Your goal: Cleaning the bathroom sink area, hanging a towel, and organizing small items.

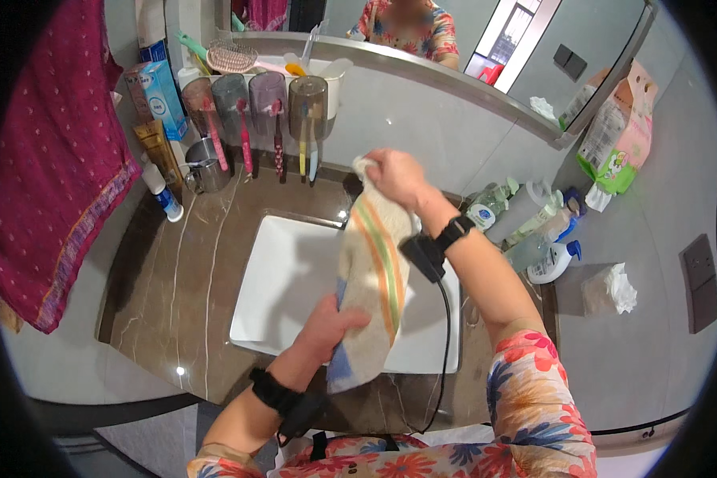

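A beige towel (367, 257) with orange and green stripes and blue patches hangs lengthwise over the white rectangular sink (275, 281). At its upper end, my right hand (396, 179) grips a bunched corner near the back wall. Lower down, my left hand (337, 325) holds the towel's left edge, with the thumb lying across the front of the cloth. The lower end of the towel hangs past the sink's front rim. Whatever lies behind the towel, including most of the faucet area, is hidden.
Toothbrushes and cups (267, 107) hang on the back wall. A metal mug (208, 170) and a white-and-blue bottle (166, 194) stand on the brown marble counter (185, 281). Several pump bottles (523, 218) crowd the right corner. A black cable (447, 346) dangles from my right wrist device.
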The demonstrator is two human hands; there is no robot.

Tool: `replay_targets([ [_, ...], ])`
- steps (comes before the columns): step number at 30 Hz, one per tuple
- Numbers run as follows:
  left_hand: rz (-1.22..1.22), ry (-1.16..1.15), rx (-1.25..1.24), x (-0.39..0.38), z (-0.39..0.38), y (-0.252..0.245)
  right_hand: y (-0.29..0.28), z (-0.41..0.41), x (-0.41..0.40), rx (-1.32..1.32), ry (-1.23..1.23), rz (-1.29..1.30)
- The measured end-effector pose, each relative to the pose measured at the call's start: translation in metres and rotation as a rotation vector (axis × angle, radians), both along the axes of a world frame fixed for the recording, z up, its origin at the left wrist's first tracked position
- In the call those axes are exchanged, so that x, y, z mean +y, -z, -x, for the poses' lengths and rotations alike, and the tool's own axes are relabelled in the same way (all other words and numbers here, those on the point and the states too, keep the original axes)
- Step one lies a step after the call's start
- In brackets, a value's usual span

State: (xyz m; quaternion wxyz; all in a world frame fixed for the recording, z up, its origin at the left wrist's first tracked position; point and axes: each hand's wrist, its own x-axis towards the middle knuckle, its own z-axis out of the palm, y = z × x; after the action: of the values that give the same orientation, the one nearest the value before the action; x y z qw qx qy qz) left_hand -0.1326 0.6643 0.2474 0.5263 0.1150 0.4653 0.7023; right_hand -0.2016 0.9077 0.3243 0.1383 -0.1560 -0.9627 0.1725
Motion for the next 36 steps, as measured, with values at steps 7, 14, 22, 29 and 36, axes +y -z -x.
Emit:
replay_targets([
  [7,0.079,0.143,0.072,-0.068,-0.010,0.000,-0.016,-0.049,-0.072,0.167,-0.579,0.255],
  [14,-0.027,0.196,0.457,-0.160,0.000,-0.040,-0.099,-0.097,-0.183,0.217,-0.902,0.514],
  [22,-0.313,-0.595,0.547,-0.295,-0.035,-0.133,-0.140,-0.118,-0.342,0.213,-1.330,0.668],
  [29,-0.191,-0.949,0.802,-0.404,-0.062,-0.169,-0.144,-0.107,-0.452,0.290,-1.462,0.776],
  [36,-0.115,-0.990,0.896,-0.477,-0.082,-0.204,-0.138,-0.097,-0.528,-0.341,-1.255,1.380],
])
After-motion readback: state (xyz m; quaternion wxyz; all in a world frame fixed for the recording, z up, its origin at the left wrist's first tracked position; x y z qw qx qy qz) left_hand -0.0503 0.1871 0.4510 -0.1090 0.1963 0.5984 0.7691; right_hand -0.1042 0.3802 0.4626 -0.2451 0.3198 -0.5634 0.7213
